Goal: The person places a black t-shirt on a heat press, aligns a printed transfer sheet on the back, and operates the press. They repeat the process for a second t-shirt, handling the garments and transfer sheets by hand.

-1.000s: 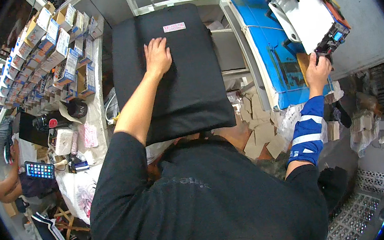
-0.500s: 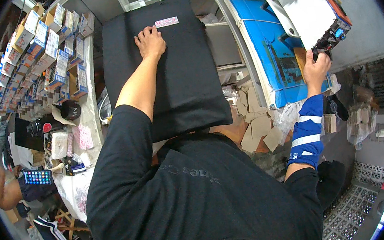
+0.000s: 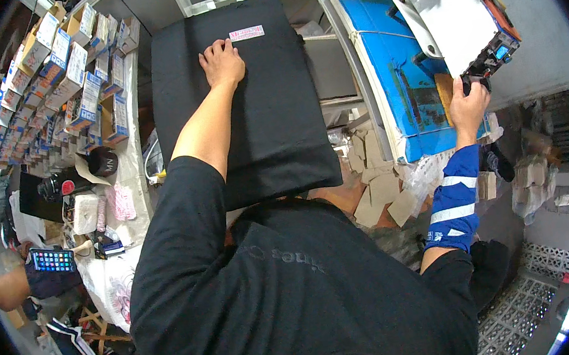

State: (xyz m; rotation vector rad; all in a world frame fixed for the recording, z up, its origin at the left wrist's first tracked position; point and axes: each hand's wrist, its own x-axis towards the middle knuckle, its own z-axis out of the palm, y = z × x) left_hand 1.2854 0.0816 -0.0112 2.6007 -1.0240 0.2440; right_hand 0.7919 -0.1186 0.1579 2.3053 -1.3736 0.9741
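Note:
My left hand (image 3: pixel 222 61) lies palm down on a black cloth-covered pad (image 3: pixel 253 136), fingers stretched out. Its fingertips are beside a small white label with pink print (image 3: pixel 247 33) near the pad's far end. At the right, my right hand (image 3: pixel 469 103) is closed at the near end of a white machine (image 3: pixel 464 20). Its fingers grip a small black part (image 3: pixel 472 82) below a panel with a lit blue display (image 3: pixel 502 52). The grip hides most of that part's shape. A blue sleeve with white stripes (image 3: pixel 452 195) covers the right forearm.
The machine stands over a blue-topped table (image 3: pixel 389 51). Cardboard pieces (image 3: pixel 377 196) and clear plastic (image 3: pixel 424 174) lie below its near edge. On the left, stacked small boxes (image 3: pixel 58 69) and a cap (image 3: pixel 100 164) crowd a table. Another person's arm (image 3: pixel 9 286) shows near a lit phone (image 3: pixel 53 260).
My two hands have hardly moved. At the far left, the other person's arm has shifted, and the view has tilted very slightly.

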